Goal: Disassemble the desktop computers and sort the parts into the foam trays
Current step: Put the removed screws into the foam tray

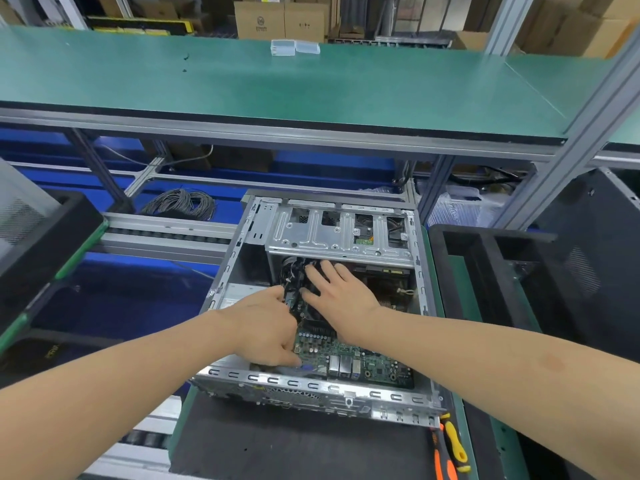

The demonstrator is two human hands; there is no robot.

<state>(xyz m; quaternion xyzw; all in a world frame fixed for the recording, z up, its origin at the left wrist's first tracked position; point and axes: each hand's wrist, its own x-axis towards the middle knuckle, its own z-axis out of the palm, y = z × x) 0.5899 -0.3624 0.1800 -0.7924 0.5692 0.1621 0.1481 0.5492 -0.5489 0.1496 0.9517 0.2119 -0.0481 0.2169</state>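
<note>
Two hands work inside the open desktop case, both at the black cable bundle.
Mid-frame on the surface, the bundle runs top to bottom from under the drive cage to the left edge of the motherboard. The right hand lies flat over its upper part, fingers straight and spread. The left hand is at its lower end, fingers curled, thumb and forefinger apparently pinching a strand, so it looks better placed to pull the connector. The black foam tray waits at the frame's right, beside the case.
</note>
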